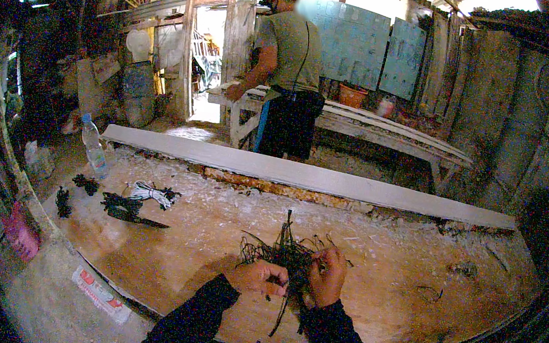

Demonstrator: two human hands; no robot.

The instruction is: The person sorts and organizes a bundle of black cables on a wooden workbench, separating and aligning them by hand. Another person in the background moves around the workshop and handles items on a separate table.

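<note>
A loose tangle of thin black cords (284,248) lies on the wooden table (164,247) in front of me. My left hand (258,277) is at its near left side, fingers curled in a pinch on a black cord; a dark strip (279,318) hangs down just below the fingertips. On the tangle's right side, my right hand (328,276) is closed with its fingertips pressed together on the black cords. Exactly which strands each hand grips is too fine to tell.
Black bundles (123,207), a white cord bundle (152,193) and a clear bottle (94,147) stand or lie at the left. A long pale board (301,173) runs along the far edge. Beyond it, a person (294,58) works at a bench (387,135).
</note>
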